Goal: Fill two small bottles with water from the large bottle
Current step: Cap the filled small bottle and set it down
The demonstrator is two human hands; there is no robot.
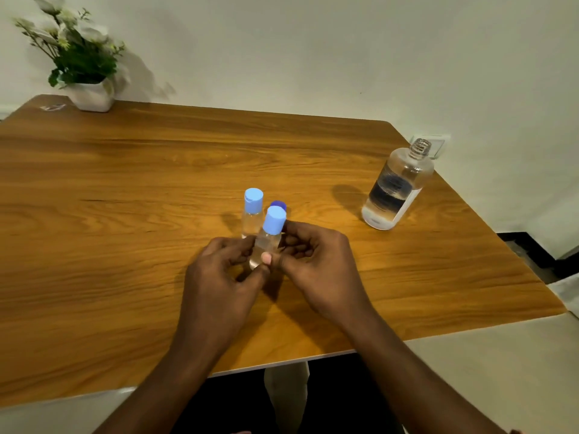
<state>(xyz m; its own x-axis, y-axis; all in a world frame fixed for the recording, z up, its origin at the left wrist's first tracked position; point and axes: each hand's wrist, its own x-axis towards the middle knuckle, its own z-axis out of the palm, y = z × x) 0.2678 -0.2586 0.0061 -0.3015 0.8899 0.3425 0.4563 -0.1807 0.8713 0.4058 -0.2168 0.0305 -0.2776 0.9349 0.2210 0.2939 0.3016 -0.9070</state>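
Two small clear bottles with light blue flip caps are at the middle of the wooden table [125, 189]. One small bottle [252, 214] stands upright on its own. The other small bottle [269, 238] is tilted and held between my left hand [224, 270] and my right hand [316, 261], fingers of both around its body. A dark blue cap [279, 204] lies on the table just behind them. The large clear bottle [396, 186] stands uncapped at the right, partly filled with water, well away from both hands.
A white pot with a green and white plant [83, 61] stands at the table's far left corner. A small clear item [51, 107] lies beside it. The table's right edge runs close behind the large bottle; a wall socket [437, 145] is on the wall there.
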